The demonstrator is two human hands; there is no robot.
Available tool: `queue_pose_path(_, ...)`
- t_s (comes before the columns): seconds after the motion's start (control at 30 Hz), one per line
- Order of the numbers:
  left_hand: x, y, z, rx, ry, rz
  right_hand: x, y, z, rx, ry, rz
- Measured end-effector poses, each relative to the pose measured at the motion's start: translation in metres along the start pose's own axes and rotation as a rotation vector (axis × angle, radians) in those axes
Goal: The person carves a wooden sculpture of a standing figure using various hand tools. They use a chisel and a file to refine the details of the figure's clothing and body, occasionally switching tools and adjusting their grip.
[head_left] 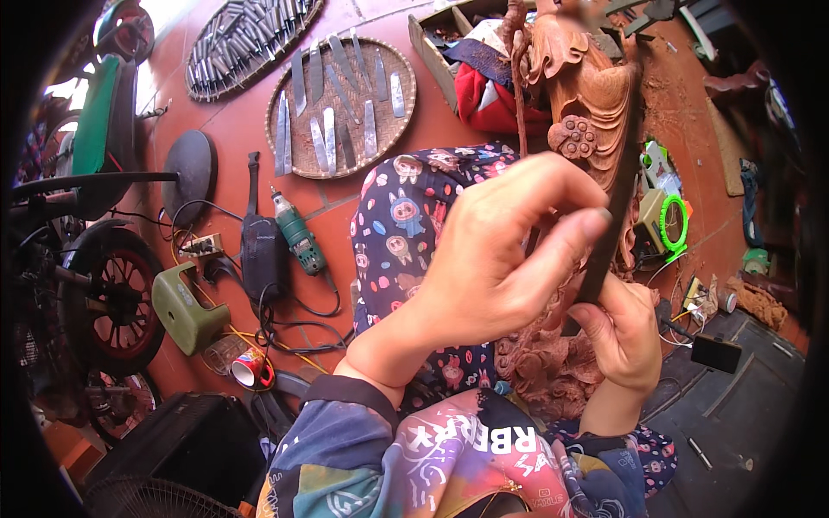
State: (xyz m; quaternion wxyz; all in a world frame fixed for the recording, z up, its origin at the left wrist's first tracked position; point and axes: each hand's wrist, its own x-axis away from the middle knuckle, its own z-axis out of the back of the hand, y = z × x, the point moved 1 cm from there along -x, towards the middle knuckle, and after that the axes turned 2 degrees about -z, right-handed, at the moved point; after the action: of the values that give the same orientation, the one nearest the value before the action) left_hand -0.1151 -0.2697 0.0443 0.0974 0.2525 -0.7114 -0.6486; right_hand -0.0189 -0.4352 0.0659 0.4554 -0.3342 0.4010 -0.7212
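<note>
My left hand (pixel 496 250) is closed in a pinch, its thumb and forefinger tips at the edge of a long, flat, dark strip (pixel 623 181). Lower down, my right hand (pixel 623 332) grips the near end of the same strip between thumb and curled fingers. The strip rises away from me at a slant; its exact kind cannot be made out. Beneath and beyond my hands, a reddish-brown wood carving (pixel 600 91) leans between my legs, showing draped folds and a round seed-pod shape. My hands hide its middle; its lower part (pixel 553 367) has dense, rough relief.
Flat blades lie on a round woven tray (pixel 393 73); another tray (pixel 259 97) holds many chisel-like tools. On the tiled floor are a green power drill (pixel 296 231), cables, an olive plastic stool (pixel 186 306) and a red cup (pixel 250 369). A motorbike wheel (pixel 108 298) stands left.
</note>
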Motion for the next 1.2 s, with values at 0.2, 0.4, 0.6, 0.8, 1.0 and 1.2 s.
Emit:
queue_pose_path(0.2, 0.010, 0.000, 0.000, -0.130, 0.025, -0.128, -0.016, -0.013, -0.020, 0.001, 0.078, 0.093)
queue_pose_path(0.4, -0.002, -0.040, 0.161, -0.574, 0.686, 0.092, -0.003, -0.001, -0.011, 0.017, 0.096, -0.007)
queue_pose_path(0.6, 0.026, -0.196, 0.314, -1.104, 0.699, 0.538, 0.018, 0.029, 0.002, 0.018, 0.127, -0.138)
queue_pose_path(0.8, 0.018, -0.255, 0.308, -0.786, 0.775, 0.556, 0.021, 0.034, 0.009, 0.075, 0.157, -0.149)
queue_pose_path(1.0, 0.002, -0.256, 0.251, -1.023, 0.525, 0.564, 0.018, 0.037, 0.005, 0.037, 0.174, -0.175)
queue_pose_path(1.2, 0.025, -0.261, 0.223, -1.155, 0.538, 0.539, 0.018, 0.038, 0.003, 0.035, 0.171, -0.162)
